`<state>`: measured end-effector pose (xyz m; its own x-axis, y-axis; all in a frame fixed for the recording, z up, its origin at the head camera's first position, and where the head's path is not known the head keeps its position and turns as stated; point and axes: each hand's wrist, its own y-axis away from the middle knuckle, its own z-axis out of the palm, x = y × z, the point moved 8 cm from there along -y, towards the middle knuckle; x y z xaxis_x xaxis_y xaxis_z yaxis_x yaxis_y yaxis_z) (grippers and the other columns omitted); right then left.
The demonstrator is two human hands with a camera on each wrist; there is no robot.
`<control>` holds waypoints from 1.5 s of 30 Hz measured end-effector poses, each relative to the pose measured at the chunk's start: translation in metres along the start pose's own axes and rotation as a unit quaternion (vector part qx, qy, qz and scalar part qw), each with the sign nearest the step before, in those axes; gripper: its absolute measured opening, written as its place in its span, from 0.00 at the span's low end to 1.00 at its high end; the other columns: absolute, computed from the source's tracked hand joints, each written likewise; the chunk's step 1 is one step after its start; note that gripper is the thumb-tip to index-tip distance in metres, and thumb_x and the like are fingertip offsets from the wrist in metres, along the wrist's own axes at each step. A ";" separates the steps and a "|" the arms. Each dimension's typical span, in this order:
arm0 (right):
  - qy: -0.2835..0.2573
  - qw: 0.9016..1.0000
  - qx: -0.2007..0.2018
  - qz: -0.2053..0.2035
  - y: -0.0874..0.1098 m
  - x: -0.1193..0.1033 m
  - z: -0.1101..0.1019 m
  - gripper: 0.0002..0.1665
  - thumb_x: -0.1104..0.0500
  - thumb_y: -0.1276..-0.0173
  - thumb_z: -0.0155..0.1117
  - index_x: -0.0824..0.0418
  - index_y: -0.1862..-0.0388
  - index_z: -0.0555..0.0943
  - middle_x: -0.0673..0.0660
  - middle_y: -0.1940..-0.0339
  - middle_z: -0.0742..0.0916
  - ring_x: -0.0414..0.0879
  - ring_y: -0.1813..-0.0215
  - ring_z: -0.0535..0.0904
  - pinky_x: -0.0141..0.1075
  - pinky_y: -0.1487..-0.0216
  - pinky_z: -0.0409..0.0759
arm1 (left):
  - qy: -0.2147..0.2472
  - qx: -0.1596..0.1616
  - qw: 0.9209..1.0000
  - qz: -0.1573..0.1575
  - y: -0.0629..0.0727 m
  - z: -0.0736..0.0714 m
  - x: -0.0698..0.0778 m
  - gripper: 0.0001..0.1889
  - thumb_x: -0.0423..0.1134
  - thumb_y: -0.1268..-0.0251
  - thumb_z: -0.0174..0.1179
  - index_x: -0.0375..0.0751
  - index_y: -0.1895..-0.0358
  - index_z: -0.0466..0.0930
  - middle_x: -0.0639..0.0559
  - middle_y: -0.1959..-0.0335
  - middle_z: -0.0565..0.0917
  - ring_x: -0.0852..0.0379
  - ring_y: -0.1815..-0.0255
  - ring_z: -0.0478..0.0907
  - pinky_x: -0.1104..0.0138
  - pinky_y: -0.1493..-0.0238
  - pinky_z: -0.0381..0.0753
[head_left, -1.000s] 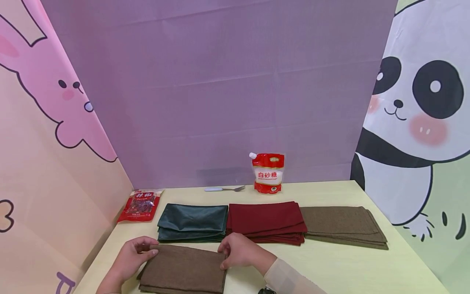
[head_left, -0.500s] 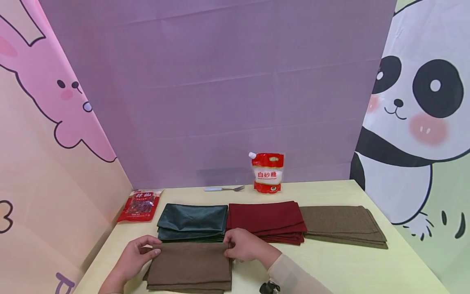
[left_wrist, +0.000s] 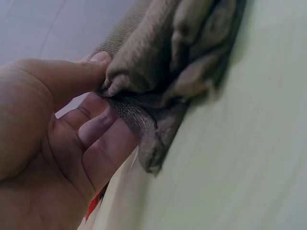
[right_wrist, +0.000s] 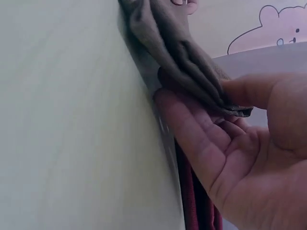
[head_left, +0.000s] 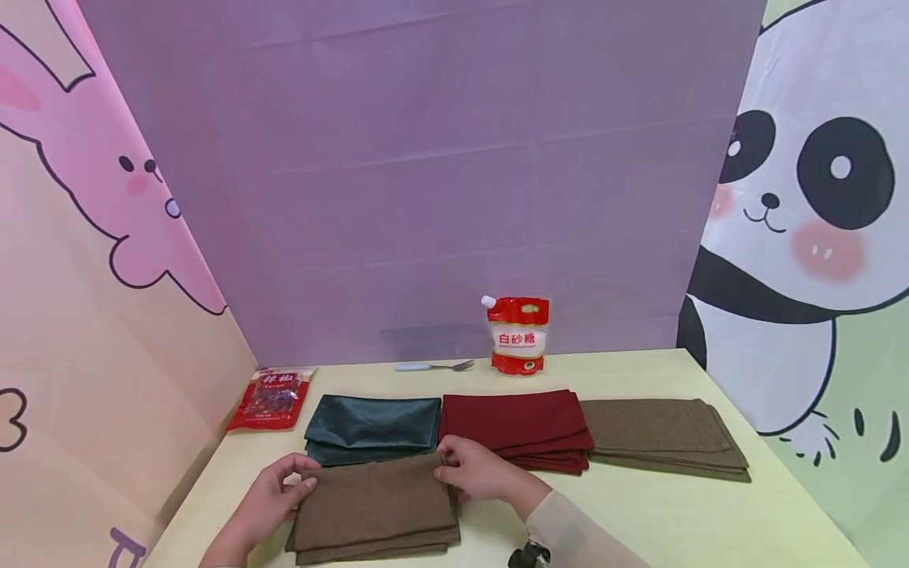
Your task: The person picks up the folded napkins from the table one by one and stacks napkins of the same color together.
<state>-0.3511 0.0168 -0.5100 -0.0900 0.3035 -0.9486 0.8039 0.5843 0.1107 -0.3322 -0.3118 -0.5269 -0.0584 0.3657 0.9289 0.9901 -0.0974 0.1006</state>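
Observation:
A folded brown cloth (head_left: 376,505) lies in front of the green folded cloth (head_left: 376,418), several layers showing along its near edge. My left hand (head_left: 273,497) pinches its far left corner. At the far right corner, my right hand (head_left: 476,471) pinches it, thumb on top and fingers underneath. In the left wrist view, the thumb presses on bunched layers of the brown cloth (left_wrist: 148,52). The right wrist view shows fingers under the brown cloth (right_wrist: 182,57), with its edge raised. The brown cloth covers the near edge of the green one in the head view.
A stack of folded red cloth (head_left: 511,422) and a folded olive-brown cloth (head_left: 660,434) continue the row to the right. Behind stand a red-and-white sugar pouch (head_left: 520,335), a fork (head_left: 433,366) and a red chili packet (head_left: 273,400). Printed walls enclose the table.
Both hands have shifted the brown cloth to the right and away from me, up against the green cloth. Its far right corner is now raised higher than its left one.

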 end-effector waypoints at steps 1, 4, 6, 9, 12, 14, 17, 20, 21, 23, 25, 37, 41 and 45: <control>-0.016 1.000 -0.001 0.000 0.000 0.001 0.000 0.11 0.65 0.22 0.62 0.66 0.45 0.74 0.58 0.59 0.87 0.51 0.62 0.86 0.46 0.67 0.87 | 0.001 -0.008 1.000 -0.001 0.001 0.002 0.000 0.14 0.31 0.25 0.64 0.34 0.42 0.78 0.43 0.51 0.80 0.47 0.64 0.84 0.56 0.65 0.89; -0.049 0.999 -0.002 -0.002 0.001 0.002 -0.001 0.15 0.64 0.21 0.61 0.67 0.40 0.73 0.59 0.56 0.87 0.51 0.59 0.86 0.45 0.68 0.87 | -0.001 -0.016 1.000 -0.005 0.000 0.005 0.000 0.14 0.33 0.24 0.63 0.34 0.40 0.77 0.43 0.51 0.80 0.47 0.65 0.83 0.55 0.66 0.88; -0.065 0.998 -0.004 -0.005 0.001 0.003 -0.002 0.20 0.64 0.22 0.63 0.67 0.37 0.71 0.59 0.55 0.87 0.51 0.58 0.86 0.44 0.68 0.87 | -0.003 -0.017 1.000 -0.007 0.000 0.006 0.000 0.15 0.33 0.23 0.63 0.35 0.39 0.77 0.43 0.51 0.80 0.48 0.64 0.83 0.55 0.66 0.88; -0.088 0.996 -0.014 -0.013 0.001 0.002 -0.002 0.30 0.68 0.27 0.69 0.66 0.31 0.67 0.61 0.55 0.87 0.51 0.58 0.87 0.42 0.66 0.86 | -0.004 -0.032 0.999 -0.004 0.000 0.007 0.000 0.20 0.35 0.27 0.67 0.35 0.36 0.76 0.41 0.47 0.81 0.48 0.64 0.83 0.57 0.65 0.87; -0.103 0.994 -0.027 -0.026 0.003 0.001 -0.002 0.41 0.74 0.34 0.72 0.66 0.27 0.64 0.63 0.54 0.87 0.52 0.58 0.87 0.39 0.62 0.86 | 0.005 -0.066 0.998 0.005 0.002 0.009 0.000 0.26 0.35 0.33 0.72 0.34 0.34 0.75 0.39 0.43 0.78 0.48 0.62 0.83 0.60 0.61 0.87; -0.103 0.994 -0.029 -0.038 0.004 -0.002 -0.003 0.44 0.76 0.37 0.73 0.64 0.25 0.64 0.64 0.53 0.87 0.53 0.57 0.87 0.39 0.61 0.86 | 0.019 -0.095 0.995 0.016 0.003 0.010 -0.001 0.29 0.34 0.36 0.74 0.33 0.34 0.75 0.37 0.40 0.76 0.47 0.58 0.84 0.62 0.57 0.87; -0.088 0.995 -0.018 -0.050 0.005 -0.004 -0.006 0.43 0.76 0.37 0.73 0.62 0.25 0.68 0.63 0.52 0.87 0.53 0.58 0.86 0.39 0.61 0.86 | 0.043 -0.129 0.990 0.032 0.006 0.011 -0.001 0.29 0.32 0.37 0.75 0.31 0.35 0.75 0.37 0.38 0.76 0.47 0.54 0.84 0.62 0.53 0.87; -0.070 0.996 0.001 -0.060 0.006 -0.006 -0.011 0.39 0.75 0.37 0.73 0.60 0.28 0.73 0.61 0.52 0.87 0.52 0.59 0.85 0.38 0.62 0.85 | 0.060 -0.144 0.987 0.039 0.008 0.012 0.000 0.27 0.31 0.37 0.74 0.28 0.36 0.76 0.38 0.37 0.78 0.47 0.52 0.85 0.62 0.51 0.87; -0.064 0.996 0.007 -0.062 0.006 -0.007 -0.012 0.38 0.75 0.37 0.73 0.60 0.29 0.74 0.61 0.52 0.87 0.52 0.60 0.85 0.38 0.62 0.85 | 0.062 -0.143 0.987 0.039 0.008 0.012 0.001 0.27 0.30 0.37 0.74 0.28 0.37 0.76 0.39 0.38 0.78 0.47 0.52 0.85 0.62 0.52 0.87; -0.056 0.996 0.017 -0.065 0.007 -0.007 -0.015 0.34 0.74 0.37 0.74 0.59 0.33 0.77 0.60 0.53 0.87 0.50 0.63 0.84 0.38 0.64 0.85 | 0.065 -0.131 0.989 0.037 0.008 0.011 0.002 0.27 0.31 0.37 0.75 0.27 0.37 0.77 0.41 0.39 0.80 0.50 0.53 0.84 0.62 0.53 0.87; -0.050 0.996 0.028 -0.068 0.009 -0.008 -0.017 0.30 0.73 0.36 0.74 0.59 0.37 0.79 0.60 0.55 0.87 0.48 0.66 0.82 0.37 0.66 0.83 | 0.067 -0.115 0.991 0.034 0.008 0.008 0.003 0.28 0.31 0.38 0.75 0.27 0.36 0.77 0.43 0.41 0.82 0.51 0.54 0.84 0.63 0.54 0.87; -0.026 0.995 0.074 -0.068 0.019 -0.012 -0.035 0.23 0.69 0.35 0.76 0.62 0.42 0.82 0.60 0.55 0.85 0.46 0.63 0.81 0.34 0.62 0.81 | 0.081 -0.045 0.994 0.055 0.008 0.004 0.020 0.30 0.32 0.38 0.76 0.29 0.34 0.78 0.40 0.40 0.83 0.52 0.51 0.86 0.62 0.51 0.88; -0.030 0.994 0.078 -0.076 0.025 -0.016 -0.044 0.26 0.69 0.35 0.76 0.62 0.39 0.80 0.60 0.51 0.86 0.46 0.64 0.81 0.33 0.63 0.81 | 0.079 -0.011 0.994 0.081 0.007 0.005 0.031 0.28 0.30 0.40 0.76 0.29 0.36 0.80 0.42 0.42 0.85 0.54 0.52 0.86 0.63 0.53 0.88; -0.040 0.992 0.075 -0.088 0.031 -0.021 -0.052 0.29 0.70 0.34 0.75 0.64 0.35 0.77 0.62 0.44 0.84 0.49 0.60 0.84 0.34 0.60 0.83 | 0.083 0.005 0.991 0.101 0.005 0.011 0.041 0.27 0.29 0.40 0.76 0.29 0.37 0.81 0.44 0.42 0.85 0.55 0.53 0.85 0.64 0.54 0.88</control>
<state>-0.3545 0.0675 -0.4713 -0.1946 0.1427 -0.9704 0.8591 0.5022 -0.0984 -0.3283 -0.2874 -0.4924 0.1226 0.1824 0.9756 0.9849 -0.1434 -0.0969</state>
